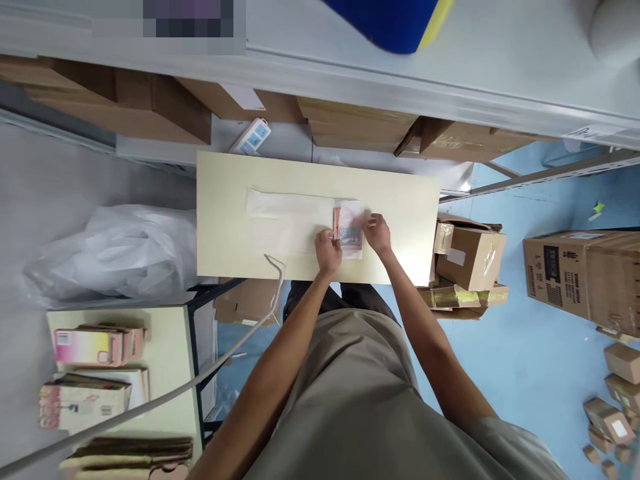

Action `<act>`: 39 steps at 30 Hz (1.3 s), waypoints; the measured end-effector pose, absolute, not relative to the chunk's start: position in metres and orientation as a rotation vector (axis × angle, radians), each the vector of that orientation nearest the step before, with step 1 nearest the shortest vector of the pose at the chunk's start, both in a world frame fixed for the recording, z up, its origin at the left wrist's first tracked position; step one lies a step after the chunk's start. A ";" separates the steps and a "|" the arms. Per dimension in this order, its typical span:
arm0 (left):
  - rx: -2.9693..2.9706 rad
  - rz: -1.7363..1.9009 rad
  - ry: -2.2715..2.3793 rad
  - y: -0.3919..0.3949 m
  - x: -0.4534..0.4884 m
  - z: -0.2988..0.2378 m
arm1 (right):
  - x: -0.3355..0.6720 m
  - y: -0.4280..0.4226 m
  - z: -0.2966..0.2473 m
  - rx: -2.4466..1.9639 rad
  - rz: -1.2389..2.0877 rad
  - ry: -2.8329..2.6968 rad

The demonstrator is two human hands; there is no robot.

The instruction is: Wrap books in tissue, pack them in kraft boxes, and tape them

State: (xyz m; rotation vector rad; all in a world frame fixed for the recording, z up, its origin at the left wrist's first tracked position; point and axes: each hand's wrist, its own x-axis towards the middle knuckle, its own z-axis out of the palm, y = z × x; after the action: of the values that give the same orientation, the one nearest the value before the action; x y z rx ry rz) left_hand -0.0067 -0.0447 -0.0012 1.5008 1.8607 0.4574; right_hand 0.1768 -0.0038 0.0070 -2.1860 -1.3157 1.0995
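On the pale yellow board (225, 247) lies a long white wrapping sheet (293, 205), reaching left from a small flat book-like packet (351, 233) with a printed picture and a reddish edge. A thin, translucent part of the sheet covers some of the packet's upper face. My left hand (329, 253) has its fingers bent at the packet's left edge, touching it there. At the opposite side, my right hand (379, 233) is closed, fingertips together at the sheet's right edge. Slight blur hides the exact contact of those fingertips.
Cardboard boxes (360, 123) and a white power strip (253, 137) stand beyond the board under a shelf. A grey strap or cable (215, 367) runs in from lower left. Left are a plastic bag (130, 247) and a side table (170, 373) with stacked packets; right, cartons (470, 257).
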 end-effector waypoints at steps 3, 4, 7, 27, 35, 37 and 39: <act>1.528 0.429 1.872 -0.047 0.006 0.008 | 0.165 0.010 0.004 -2.291 1.095 -1.284; 1.511 0.397 1.895 -0.047 0.011 0.012 | 0.161 0.014 0.003 -2.312 1.090 -1.285; 1.465 0.284 1.941 -0.048 0.027 0.025 | 0.153 0.020 0.002 -2.335 1.070 -1.282; 1.116 0.680 1.813 -0.066 -0.013 0.029 | 0.181 0.094 0.065 -1.552 1.092 -2.689; 0.847 0.708 1.952 -0.086 -0.024 0.029 | 0.153 0.122 0.044 -1.642 1.516 -2.063; 0.803 0.659 1.991 -0.083 -0.028 0.026 | 0.135 0.122 0.034 -1.629 1.503 -1.987; 0.768 0.517 2.050 -0.078 -0.033 0.022 | 0.115 0.121 0.025 -1.685 1.389 -2.002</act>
State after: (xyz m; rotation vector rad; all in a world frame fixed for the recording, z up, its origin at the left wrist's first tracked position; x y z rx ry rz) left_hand -0.0329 -0.0782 0.0220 0.7681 2.0500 0.5175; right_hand 0.1152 0.1206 0.0245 -1.6853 -2.0020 1.3893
